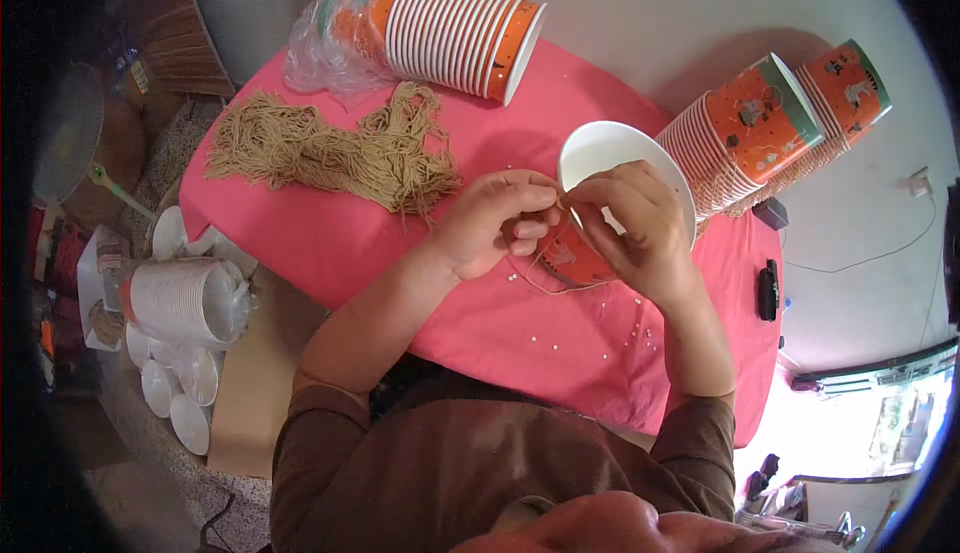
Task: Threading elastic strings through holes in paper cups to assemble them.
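My left hand (500,215) and my right hand (648,231) meet above the table, fingertips pinched together around a thin tan string (572,290). The string hangs in a loose loop below my fingers. Just behind and partly under my right hand is a paper bucket (600,138), white inside, with an orange printed side; my hand hides part of it. A large bundle of tan strings (330,148) lies to the left of my hands. The exact join at my fingertips is too small to make out.
A pink cloth (480,328) covers the table, with small white beads (633,343) scattered near its front. Nested orange buckets (455,38) lie at the back, partly in plastic. More stacks (745,118) stand at right. White-bottomed buckets (180,298) sit on the floor at left.
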Tool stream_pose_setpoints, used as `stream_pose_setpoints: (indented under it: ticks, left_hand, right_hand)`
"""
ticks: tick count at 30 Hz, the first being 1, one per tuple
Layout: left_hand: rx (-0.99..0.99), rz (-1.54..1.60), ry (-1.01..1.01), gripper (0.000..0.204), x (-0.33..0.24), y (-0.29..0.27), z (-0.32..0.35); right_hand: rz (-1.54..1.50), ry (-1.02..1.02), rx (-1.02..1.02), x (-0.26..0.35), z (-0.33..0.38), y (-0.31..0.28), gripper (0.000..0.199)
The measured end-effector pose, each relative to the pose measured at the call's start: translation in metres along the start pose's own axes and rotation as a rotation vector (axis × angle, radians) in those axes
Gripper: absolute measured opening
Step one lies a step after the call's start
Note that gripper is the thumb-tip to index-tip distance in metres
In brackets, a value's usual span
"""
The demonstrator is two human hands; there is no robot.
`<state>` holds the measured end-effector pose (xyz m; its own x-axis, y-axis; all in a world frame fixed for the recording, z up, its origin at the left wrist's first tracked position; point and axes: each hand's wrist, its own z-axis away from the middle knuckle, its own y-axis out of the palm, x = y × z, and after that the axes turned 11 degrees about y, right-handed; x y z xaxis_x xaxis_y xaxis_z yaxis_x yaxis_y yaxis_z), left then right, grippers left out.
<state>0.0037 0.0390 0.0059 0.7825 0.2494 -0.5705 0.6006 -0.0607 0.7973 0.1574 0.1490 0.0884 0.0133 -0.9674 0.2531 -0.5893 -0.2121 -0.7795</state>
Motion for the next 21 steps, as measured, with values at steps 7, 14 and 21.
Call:
stream_pose_setpoints:
  ticks: [7, 14, 21]
  left_hand:
    - [0.047, -0.246, 0.168, 0.010, 0.008, 0.000, -0.001]
    - [0.029, -0.410, 0.229, 0.009, 0.009, 0.002, 0.000]
    - [-0.003, -0.480, 0.235, 0.012, 0.009, 0.006, 0.001]
  right_hand:
    - [-0.029, 0.051, -0.009, -0.001, 0.004, -0.003, 0.019]
    - [-0.015, 0.091, 0.009, 0.000, 0.007, -0.005, 0.016]
    - [0.046, 0.089, 0.014, 0.003, 0.009, -0.007, 0.017]
